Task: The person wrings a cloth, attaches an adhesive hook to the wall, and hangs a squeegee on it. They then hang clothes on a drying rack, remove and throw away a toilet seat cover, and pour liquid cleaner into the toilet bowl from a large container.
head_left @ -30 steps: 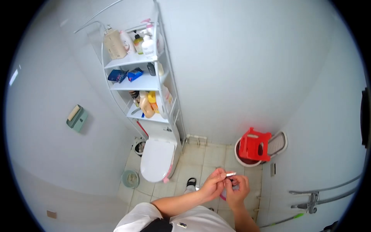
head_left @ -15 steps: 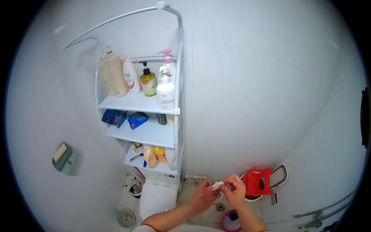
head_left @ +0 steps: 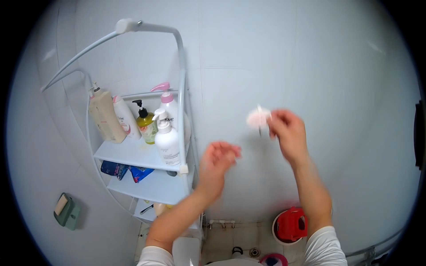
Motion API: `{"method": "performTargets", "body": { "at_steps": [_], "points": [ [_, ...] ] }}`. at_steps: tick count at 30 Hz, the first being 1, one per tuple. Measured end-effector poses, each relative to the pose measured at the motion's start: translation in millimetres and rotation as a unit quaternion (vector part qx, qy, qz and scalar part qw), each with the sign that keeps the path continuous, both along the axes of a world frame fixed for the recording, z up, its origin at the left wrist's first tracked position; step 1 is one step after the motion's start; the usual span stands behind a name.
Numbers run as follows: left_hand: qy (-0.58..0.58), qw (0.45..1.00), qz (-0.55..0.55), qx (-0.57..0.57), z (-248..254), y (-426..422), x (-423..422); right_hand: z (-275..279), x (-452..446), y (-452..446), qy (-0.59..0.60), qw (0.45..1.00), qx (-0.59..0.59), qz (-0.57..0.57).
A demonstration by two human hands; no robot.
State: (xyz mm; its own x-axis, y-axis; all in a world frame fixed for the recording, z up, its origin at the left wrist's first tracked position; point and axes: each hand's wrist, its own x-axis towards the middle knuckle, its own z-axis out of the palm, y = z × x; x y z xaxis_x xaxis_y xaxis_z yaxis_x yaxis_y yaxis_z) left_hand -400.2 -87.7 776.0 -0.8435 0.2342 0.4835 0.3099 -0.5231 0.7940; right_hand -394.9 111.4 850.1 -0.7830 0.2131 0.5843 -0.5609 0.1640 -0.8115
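Note:
My right hand [head_left: 287,131] pinches the edge of a pale, see-through adhesive hook [head_left: 258,119], with a thin upright metal strip down its middle. It is held up in front of the white tiled wall; whether it touches the wall I cannot tell. Lower and to the left, my left hand [head_left: 217,164] is raised with its fingers curled together. A small pinkish bit [head_left: 237,151] shows at its fingertips, too blurred to name. The left hand is nearest to the shelf rack [head_left: 182,111].
The rack holds pump bottles, among them a white one [head_left: 167,142] and an olive one [head_left: 146,126], with blue packets [head_left: 141,173] lower down. A green soap holder [head_left: 69,215] hangs at left. Below are a toilet lid [head_left: 186,250] and a red stool [head_left: 290,224].
Both hands have risen from low over the floor and moved apart. The hook, between both hands before, is now in my right hand alone. The view has shifted, with the rack now nearer.

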Motion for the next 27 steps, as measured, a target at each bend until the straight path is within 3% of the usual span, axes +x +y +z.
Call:
{"method": "performTargets", "body": {
  "at_steps": [2,4,6,9,12,27],
  "points": [
    [0.080,0.989,0.126,-0.019,46,16,-35,55,-42,8,0.019,0.999,0.035,-0.003],
    [0.082,0.971,0.219,-0.045,84,33,-74,96,-80,12,0.032,0.998,0.047,0.003],
    [0.107,0.943,0.306,-0.072,112,51,-107,121,-112,17,0.045,0.997,0.064,-0.012],
    [0.245,0.871,0.409,-0.115,141,67,-136,146,-133,19,0.071,0.992,0.105,-0.008],
    [0.316,0.818,0.465,-0.124,159,78,-157,157,-147,16,0.069,0.993,0.099,0.016],
    [0.355,0.740,0.555,-0.135,165,96,-202,144,-164,4,0.096,0.984,0.099,-0.117]
  ]
}}
